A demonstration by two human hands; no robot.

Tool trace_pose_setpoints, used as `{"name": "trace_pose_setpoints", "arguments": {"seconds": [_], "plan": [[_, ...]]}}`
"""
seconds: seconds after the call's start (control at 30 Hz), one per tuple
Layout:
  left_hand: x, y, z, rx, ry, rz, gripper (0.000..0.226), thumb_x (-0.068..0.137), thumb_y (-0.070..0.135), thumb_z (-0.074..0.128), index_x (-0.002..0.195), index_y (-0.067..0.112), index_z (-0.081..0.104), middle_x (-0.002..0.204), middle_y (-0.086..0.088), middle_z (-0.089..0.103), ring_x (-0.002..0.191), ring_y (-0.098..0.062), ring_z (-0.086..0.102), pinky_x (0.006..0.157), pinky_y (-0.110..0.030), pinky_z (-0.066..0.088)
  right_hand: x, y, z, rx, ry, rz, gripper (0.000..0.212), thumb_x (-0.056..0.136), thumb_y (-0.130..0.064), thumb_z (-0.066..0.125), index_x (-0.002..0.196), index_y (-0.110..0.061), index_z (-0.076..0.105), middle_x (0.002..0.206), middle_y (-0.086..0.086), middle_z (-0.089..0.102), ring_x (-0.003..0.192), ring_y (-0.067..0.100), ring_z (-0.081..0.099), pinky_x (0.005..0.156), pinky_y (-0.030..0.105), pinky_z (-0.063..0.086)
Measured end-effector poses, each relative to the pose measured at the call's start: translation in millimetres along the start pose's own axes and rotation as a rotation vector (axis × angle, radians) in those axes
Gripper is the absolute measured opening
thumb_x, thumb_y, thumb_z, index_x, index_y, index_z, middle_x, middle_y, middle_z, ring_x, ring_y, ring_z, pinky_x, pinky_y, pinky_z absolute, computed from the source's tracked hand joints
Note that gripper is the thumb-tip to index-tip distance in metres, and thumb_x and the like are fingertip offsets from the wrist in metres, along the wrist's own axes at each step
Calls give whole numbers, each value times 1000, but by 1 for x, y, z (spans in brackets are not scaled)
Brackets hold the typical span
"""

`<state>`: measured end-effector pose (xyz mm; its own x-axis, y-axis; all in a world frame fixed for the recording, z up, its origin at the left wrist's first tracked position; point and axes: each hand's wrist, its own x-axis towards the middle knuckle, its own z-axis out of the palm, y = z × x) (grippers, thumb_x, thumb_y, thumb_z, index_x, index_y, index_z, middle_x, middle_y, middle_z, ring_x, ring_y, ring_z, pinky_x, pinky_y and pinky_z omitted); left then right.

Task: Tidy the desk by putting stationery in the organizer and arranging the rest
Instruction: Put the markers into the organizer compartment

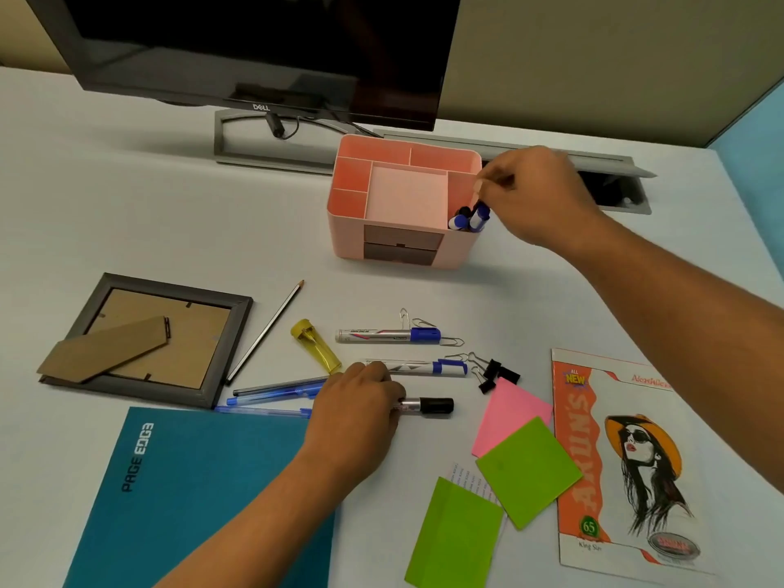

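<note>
Desk point(148, 214), pale grey-white, carries all items. Monitor point(263, 48), black, screen dark, on grey stand at rear centre-left. Notebook point(191, 494), teal, lettered cover, front left, partly under the left forearm. Booklet point(623, 460), orange/white w/ drawn figure in hat, front right. Photo frame point(144, 337), grey, face down, cardboard back and prop leg showing, left of centre. Organizer point(403, 197), pink, multi-compartment w/ two grey drawers in front, centre rear, just in front of monitor stand. Sticky notes: two green pads point(526, 468) overlapping a pink one point(509, 413), front centre-right. Right hand point(539, 193) above organizer's right-front compartment, thumb and fingers pinched round top of a blue-capped marker point(479, 216) standing in that slot beside approx. 1–2 others (count unclear, dark inside). Left hand point(356, 409) palm down on desk, fingers closed over barrel of a black-capped marker point(428, 405); cap end sticks out to the right. Two more blue-capped markers point(390, 335) lie loose between hand and organizer, the nearer one touching the left fingertips. Pens point(275, 390), blue, approx. 3, lie left of left hand. Pencil point(267, 328) runs diagonally beside frame. Yellow sharpener point(316, 345) near pencil. Binder clips point(496, 375), black, by pink note. Paper clips point(413, 322) scattered round the markers.
</note>
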<state>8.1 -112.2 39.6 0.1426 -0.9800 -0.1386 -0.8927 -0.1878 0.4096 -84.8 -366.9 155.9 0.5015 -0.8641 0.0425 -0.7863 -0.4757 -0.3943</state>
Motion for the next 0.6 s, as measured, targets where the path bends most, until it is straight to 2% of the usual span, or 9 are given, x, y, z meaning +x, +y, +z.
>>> {"name": "trace_pose_setpoints", "arguments": {"seconds": [0.07,0.13,0.2,0.3,0.37,0.5,0.6], "plan": [[-1,0,-2,-33,26,3,25,98,32,50,118,30,64,107,7,57,99,-13,50,83,-26,40,-19,3,-7,123,139,-4,17,92,-27,59,98,-18,73,91,-4,70,78,9,62,72,22,50],[-1,2,-6,-96,79,-4,23,95,32,55,115,29,67,103,7,59,95,-13,53,79,-27,43,-47,6,-8,222,168,0,12,91,-27,62,93,-19,71,82,-11,66,70,-1,59,65,13,44],[-2,4,-11,-191,143,-24,20,92,34,60,110,29,68,98,10,59,91,-11,54,73,-29,46,-79,9,-1,310,53,38,7,89,-28,65,89,-23,70,78,-17,64,63,-5,56,62,12,41],[-2,10,-20,-324,237,-21,18,91,35,62,107,29,68,95,13,57,87,-7,53,69,-28,48,-122,6,13,437,-269,95,19,85,-34,69,103,-28,72,91,-14,70,75,1,64,69,15,49],[0,15,-27,-381,281,-9,16,92,33,62,106,28,68,96,12,58,86,-6,53,69,-29,48,-144,2,19,495,-382,73,23,84,-33,70,107,-31,71,94,-14,71,81,3,66,74,22,55],[1,22,-35,-428,315,29,17,90,35,64,106,29,65,101,13,60,84,-3,51,67,-24,46,-162,-7,10,605,-346,5,20,85,-20,71,102,-30,72,93,-15,73,84,8,68,77,31,55],[3,24,-38,-444,348,1,38,86,46,66,120,32,59,114,15,57,88,-2,52,64,-18,45,-158,-11,-12,618,-238,-33,21,84,-16,71,99,-31,73,90,-12,74,82,12,69,74,29,57]]}}
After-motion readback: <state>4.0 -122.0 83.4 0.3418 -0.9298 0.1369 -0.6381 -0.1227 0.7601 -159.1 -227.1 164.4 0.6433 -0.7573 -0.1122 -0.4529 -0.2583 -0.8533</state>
